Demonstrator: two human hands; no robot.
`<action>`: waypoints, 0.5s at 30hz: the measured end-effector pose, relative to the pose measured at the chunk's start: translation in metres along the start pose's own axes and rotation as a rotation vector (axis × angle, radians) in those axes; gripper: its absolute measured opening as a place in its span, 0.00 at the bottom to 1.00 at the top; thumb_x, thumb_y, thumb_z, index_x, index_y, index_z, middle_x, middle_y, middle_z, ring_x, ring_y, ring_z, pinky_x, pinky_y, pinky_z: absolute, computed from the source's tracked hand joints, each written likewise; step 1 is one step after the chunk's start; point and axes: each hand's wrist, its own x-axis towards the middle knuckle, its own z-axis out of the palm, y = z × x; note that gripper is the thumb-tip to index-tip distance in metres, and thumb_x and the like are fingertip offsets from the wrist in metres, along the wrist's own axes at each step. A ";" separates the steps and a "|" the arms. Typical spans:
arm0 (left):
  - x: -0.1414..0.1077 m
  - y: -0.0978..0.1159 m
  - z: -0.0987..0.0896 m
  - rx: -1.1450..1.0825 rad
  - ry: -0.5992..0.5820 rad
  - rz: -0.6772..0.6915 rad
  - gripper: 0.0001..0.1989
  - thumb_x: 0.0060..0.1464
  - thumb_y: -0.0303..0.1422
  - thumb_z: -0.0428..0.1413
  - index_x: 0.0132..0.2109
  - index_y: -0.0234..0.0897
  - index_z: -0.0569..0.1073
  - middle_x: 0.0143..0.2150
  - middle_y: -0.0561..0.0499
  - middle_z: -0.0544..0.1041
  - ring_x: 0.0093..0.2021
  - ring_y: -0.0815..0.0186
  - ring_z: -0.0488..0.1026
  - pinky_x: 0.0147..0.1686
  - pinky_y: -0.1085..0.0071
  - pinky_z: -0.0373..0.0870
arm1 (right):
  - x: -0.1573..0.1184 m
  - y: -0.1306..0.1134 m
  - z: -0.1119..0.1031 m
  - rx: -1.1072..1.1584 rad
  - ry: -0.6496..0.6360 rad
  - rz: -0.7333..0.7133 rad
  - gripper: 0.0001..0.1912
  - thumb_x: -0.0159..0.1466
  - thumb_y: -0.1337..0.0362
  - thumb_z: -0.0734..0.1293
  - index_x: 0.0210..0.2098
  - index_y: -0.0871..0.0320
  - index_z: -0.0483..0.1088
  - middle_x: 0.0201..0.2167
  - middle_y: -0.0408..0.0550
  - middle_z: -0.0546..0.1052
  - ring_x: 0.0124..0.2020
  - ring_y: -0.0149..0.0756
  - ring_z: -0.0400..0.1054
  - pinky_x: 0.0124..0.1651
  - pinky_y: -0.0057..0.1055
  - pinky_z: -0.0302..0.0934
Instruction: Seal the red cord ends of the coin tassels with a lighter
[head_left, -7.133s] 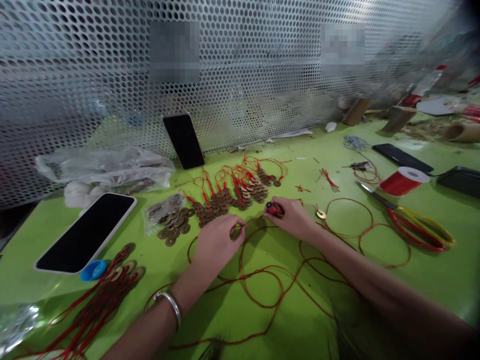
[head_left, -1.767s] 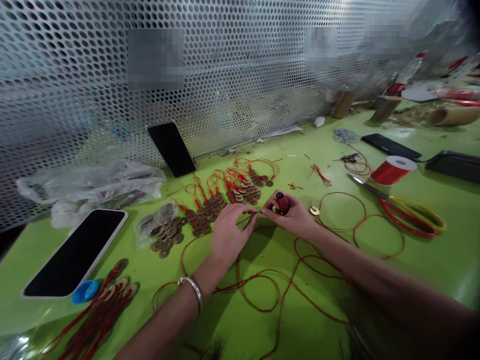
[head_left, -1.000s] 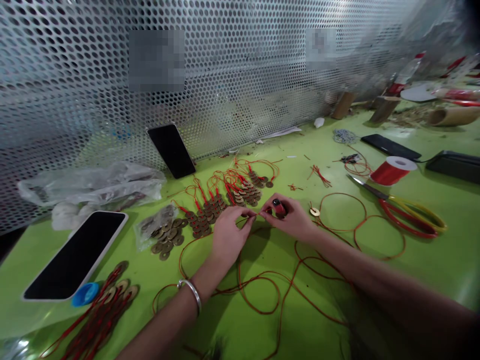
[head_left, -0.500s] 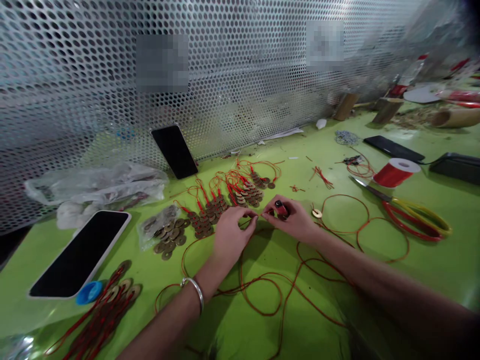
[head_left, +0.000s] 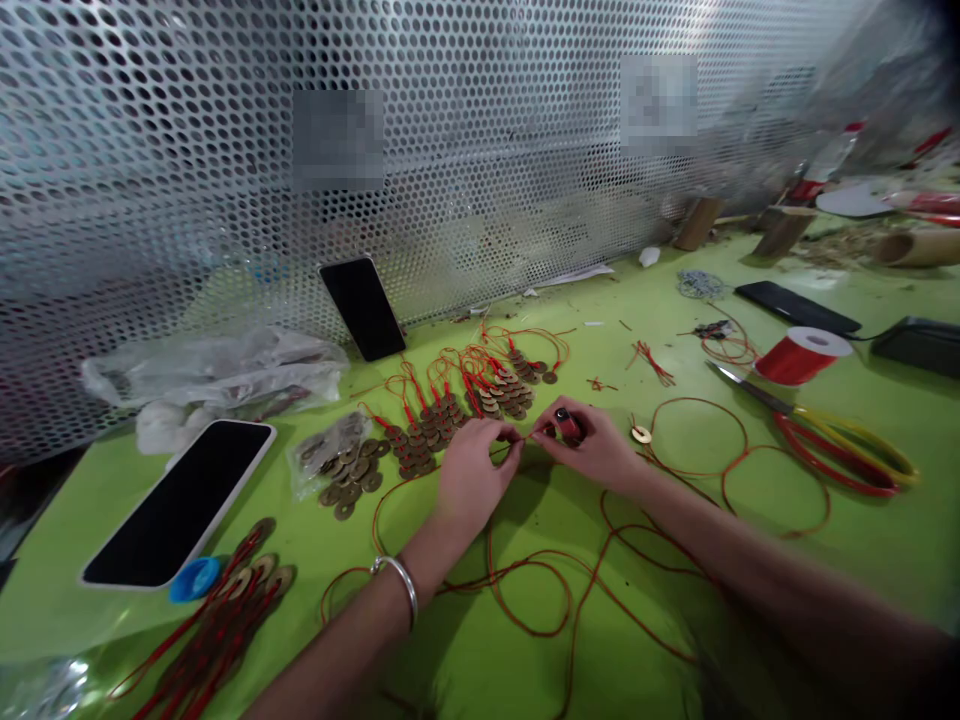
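My left hand (head_left: 471,470) and my right hand (head_left: 600,450) meet over the middle of the green table (head_left: 885,545), both pinching a thin red cord (head_left: 525,438) between thumb and fingers. My right hand also holds a small red lighter (head_left: 567,423) in its palm. Loose loops of the red cord (head_left: 540,585) trail on the table beneath my forearms. Rows of strung brass coins (head_left: 465,400) lie just beyond my fingers. A pile of loose coins (head_left: 349,468) sits to the left of them.
A white-cased phone (head_left: 180,500) and blue cap (head_left: 193,580) lie at left, with red-corded coin bundles (head_left: 225,620) below. Another phone (head_left: 364,308) leans on the perforated wall. Scissors (head_left: 817,435), a red thread spool (head_left: 801,357) and a single coin (head_left: 641,435) lie at right.
My hands have stayed together on the cord, fingers shifting slightly. The view has drifted a little, so everything sits slightly further right and lower than before.
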 end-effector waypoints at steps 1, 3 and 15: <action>0.000 0.000 0.000 0.002 0.001 0.004 0.03 0.49 0.24 0.56 0.31 0.37 0.72 0.31 0.51 0.75 0.35 0.64 0.71 0.37 0.68 0.67 | 0.000 0.000 0.000 -0.044 0.003 0.005 0.04 0.56 0.63 0.65 0.29 0.56 0.65 0.23 0.42 0.70 0.25 0.32 0.62 0.30 0.29 0.57; 0.000 -0.001 0.000 0.010 0.005 -0.006 0.04 0.49 0.24 0.56 0.31 0.37 0.72 0.31 0.51 0.75 0.35 0.64 0.71 0.37 0.67 0.67 | 0.001 0.000 -0.001 -0.153 0.009 0.020 0.05 0.56 0.62 0.64 0.29 0.57 0.64 0.21 0.41 0.67 0.22 0.30 0.59 0.27 0.28 0.54; 0.002 -0.022 0.001 0.135 -0.039 0.068 0.06 0.52 0.31 0.52 0.32 0.37 0.73 0.32 0.49 0.77 0.35 0.62 0.74 0.38 0.64 0.72 | 0.012 0.007 -0.009 -0.485 -0.017 0.175 0.09 0.56 0.64 0.59 0.37 0.59 0.60 0.34 0.51 0.71 0.34 0.37 0.64 0.36 0.30 0.55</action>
